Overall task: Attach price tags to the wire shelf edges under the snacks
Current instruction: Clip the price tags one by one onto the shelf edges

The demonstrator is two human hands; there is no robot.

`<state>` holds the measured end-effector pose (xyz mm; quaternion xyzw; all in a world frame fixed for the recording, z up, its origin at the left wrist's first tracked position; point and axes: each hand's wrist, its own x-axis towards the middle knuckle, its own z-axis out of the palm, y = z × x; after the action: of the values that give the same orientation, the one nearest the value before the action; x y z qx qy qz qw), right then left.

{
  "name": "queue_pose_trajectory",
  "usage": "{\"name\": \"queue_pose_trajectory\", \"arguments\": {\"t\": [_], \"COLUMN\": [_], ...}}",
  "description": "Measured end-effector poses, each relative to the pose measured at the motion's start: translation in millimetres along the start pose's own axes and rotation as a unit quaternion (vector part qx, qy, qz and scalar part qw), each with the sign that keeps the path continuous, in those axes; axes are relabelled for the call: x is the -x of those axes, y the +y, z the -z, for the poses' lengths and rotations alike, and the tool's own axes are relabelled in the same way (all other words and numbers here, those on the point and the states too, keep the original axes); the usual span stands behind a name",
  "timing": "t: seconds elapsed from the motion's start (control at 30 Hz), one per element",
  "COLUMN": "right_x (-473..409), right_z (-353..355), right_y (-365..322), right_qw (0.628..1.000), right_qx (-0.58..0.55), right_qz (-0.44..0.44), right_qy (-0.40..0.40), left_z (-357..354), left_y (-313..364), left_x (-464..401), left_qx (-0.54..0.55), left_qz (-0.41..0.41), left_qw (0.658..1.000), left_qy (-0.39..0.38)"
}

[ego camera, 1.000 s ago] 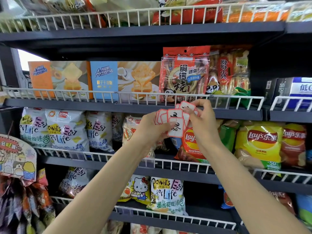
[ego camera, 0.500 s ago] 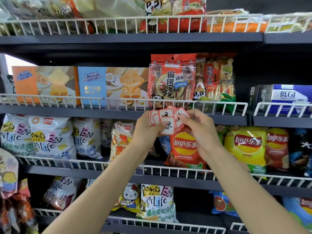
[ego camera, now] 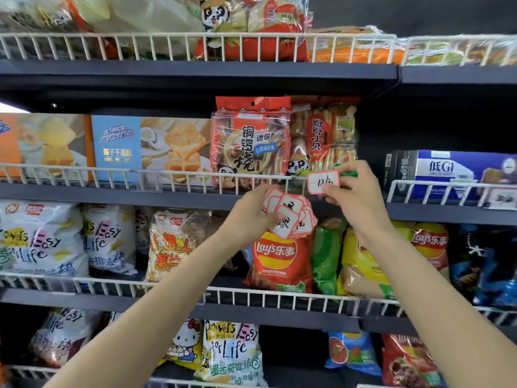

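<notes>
My left hand grips a fanned stack of red-bordered white price tags just below the second shelf's white wire edge. My right hand pinches a single price tag with handwriting on it and holds it against that wire edge, right below the panda rice-cracker bag. Beside that bag stands a red snack bag.
Snack boxes fill the shelf's left part. A blue box sits on the right-hand unit, with a tag on its wire edge. Chip bags hang on the shelf below, fronted by another wire edge.
My right hand has pulled one tag off the stack and carried it up and right to the wire edge. The left hand keeps the remaining stack. The view has shifted right.
</notes>
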<state>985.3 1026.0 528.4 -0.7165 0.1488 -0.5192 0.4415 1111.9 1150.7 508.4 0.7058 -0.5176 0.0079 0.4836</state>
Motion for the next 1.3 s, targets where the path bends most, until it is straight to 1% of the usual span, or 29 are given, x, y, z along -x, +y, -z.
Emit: {"name": "queue_pose_trajectory", "arguments": {"t": [0.07,0.17,0.23,0.3,0.4,0.57,0.7,0.93,1.1,1.2,1.3], "right_x": [-7.8,-18.9,-24.0,-27.3,-30.8,-34.6,-37.6,-39.0,-43.3,-46.2,-46.5], "right_z": [3.9,6.9,7.5,6.6,4.3,1.4,2.0,4.5,4.2,4.7,2.1], "right_y": [1.3,2.0,3.1,4.1,1.4,-2.9,-2.7,-2.6,-1.2,-1.4,-0.7], "right_qw": [0.999,0.985,0.975,0.969,0.966,0.957,0.959,0.951,0.934,0.932,0.943], "right_qx": [0.036,0.126,0.167,0.178,0.162,0.179,0.182,0.209,0.250,0.250,0.218], "right_qz": [0.038,0.114,0.147,0.171,0.202,0.226,0.216,0.219,0.237,0.243,0.239], "right_qy": [-0.012,-0.014,-0.007,-0.003,-0.014,-0.020,-0.026,-0.057,-0.093,-0.096,-0.082], "left_z": [-7.7,-13.7,-16.9,-20.8,-26.4,-31.3,-36.0,-38.0,-33.0,-25.5,-18.2], "left_y": [6.9,13.1,12.9,11.4,11.1,10.1,13.1,20.3,15.1,9.0,6.0], "left_x": [-4.2,-6.3,-5.9,-5.0,-3.2,-2.4,-2.6,-2.5,2.1,3.4,5.9], "left_qx": [-0.016,0.030,0.042,0.039,0.041,0.037,0.045,0.115,0.157,0.163,0.200], "left_qz": [-0.006,0.013,0.020,0.026,0.023,0.019,0.010,0.020,0.024,0.035,0.057], "left_qw": [1.000,0.999,0.999,0.999,0.999,0.999,0.999,0.993,0.987,0.986,0.978], "left_qy": [-0.015,-0.014,-0.012,-0.013,-0.014,0.004,0.020,0.017,0.032,0.019,-0.022]}}
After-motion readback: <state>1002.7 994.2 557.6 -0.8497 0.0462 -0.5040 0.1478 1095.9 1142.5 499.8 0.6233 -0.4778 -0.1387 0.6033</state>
